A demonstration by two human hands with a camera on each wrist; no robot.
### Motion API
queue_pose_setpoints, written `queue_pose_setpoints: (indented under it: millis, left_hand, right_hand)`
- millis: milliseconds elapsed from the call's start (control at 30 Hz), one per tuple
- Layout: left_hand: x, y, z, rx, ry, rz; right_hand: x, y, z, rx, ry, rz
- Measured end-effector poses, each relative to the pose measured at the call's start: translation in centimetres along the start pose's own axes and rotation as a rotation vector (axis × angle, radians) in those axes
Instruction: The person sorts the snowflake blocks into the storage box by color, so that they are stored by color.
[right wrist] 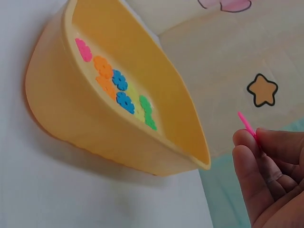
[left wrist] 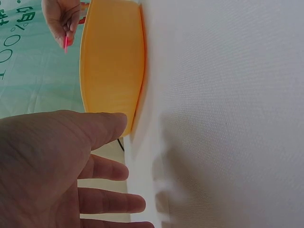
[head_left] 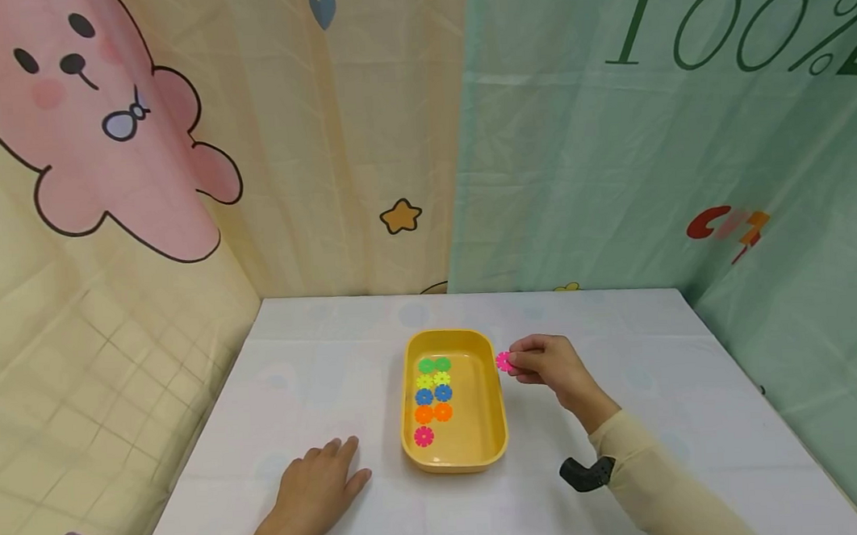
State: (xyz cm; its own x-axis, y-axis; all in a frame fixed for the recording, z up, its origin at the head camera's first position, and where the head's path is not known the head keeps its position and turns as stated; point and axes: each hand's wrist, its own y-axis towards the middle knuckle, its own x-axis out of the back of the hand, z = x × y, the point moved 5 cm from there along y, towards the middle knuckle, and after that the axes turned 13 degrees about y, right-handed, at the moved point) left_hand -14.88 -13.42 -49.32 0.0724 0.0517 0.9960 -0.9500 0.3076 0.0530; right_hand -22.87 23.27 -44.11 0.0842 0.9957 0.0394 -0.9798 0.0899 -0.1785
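Note:
A yellow plastic tray (head_left: 484,426) stands in the middle of the table. Inside it, on the left half, flower-shaped discs lie in rows: green (head_left: 426,366), yellow, blue (head_left: 443,393) and orange (head_left: 424,414) pairs, then a single pink disc (head_left: 424,437) nearest the front. Just past the tray's right rim, my right hand (head_left: 550,366) pinches another pink flower-shaped disc (right wrist: 247,124) between thumb and fingertips. To the tray's left, my left hand (head_left: 315,487) is low over the tabletop with fingers extended, holding nothing; the left wrist view shows its thumb in front of the tray wall (left wrist: 111,61).
A white cloth covers the table (head_left: 316,346). Printed curtains (head_left: 576,171) hang behind it and along both sides. A black curved device (head_left: 586,475) is at the right wrist, by the cream sleeve (head_left: 650,474).

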Motion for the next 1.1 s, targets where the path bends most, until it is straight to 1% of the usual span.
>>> queue_pose_setpoints:
  millis: [167, 333, 633, 867, 1100]
  left_hand:
    - [0.1, 0.0, 0.0, -0.003, 0.001, -0.017]
    - [0.1, -0.1, 0.0, -0.002, -0.007, -0.026]
    - [-0.1, 0.0, 0.2, 0.008, -0.006, 0.000]
    - [-0.1, -0.1, 0.2, 0.009, -0.013, 0.009]
    - [-0.1, -0.3, 0.4, 0.007, -0.014, -0.001]
  right_hand:
    - [-1.8, 0.2, -0.2, 0.004, -0.022, 0.043]
    - [-3.1, 0.3, -0.6, -0.014, -0.052, 0.039]
    - [-4.8, -0.1, -1.4, 0.014, -0.070, 0.057]
    - [-6.3, 0.0, -2.3, 0.001, -0.079, 0.081]
    - [-7.6, -0.1, -2.9, -0.017, -0.140, 0.117]
